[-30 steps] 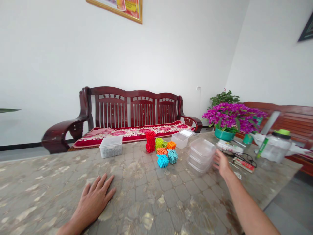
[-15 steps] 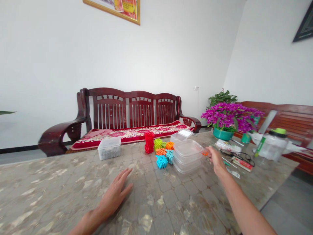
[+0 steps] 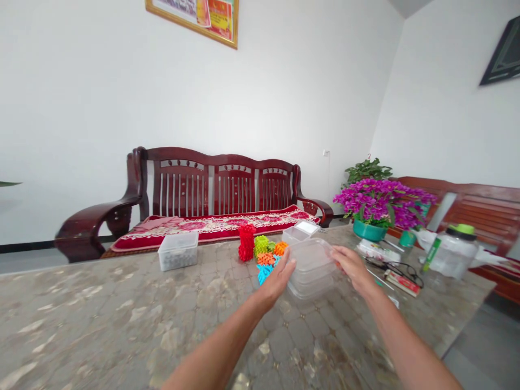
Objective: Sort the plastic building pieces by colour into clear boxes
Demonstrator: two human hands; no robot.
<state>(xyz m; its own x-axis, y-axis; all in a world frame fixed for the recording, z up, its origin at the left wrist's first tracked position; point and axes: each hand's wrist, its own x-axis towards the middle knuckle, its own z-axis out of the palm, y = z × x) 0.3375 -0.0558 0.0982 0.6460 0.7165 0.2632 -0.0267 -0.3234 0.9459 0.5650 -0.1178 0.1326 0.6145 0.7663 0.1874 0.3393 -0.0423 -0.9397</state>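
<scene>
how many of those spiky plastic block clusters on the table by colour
red spiky plastic block stack: 1
yellow-green spiky plastic block cluster: 1
orange spiky plastic block clusters: 2
blue spiky plastic block cluster: 1 showing; the left hand covers that spot, so more may be hidden
total: 5 visible

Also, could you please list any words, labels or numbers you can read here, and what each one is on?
None can be read.
Framed poster on the wall: print too blurred.
Green label on the clear jar: too small.
Red packet by the glasses: no legible text.
</scene>
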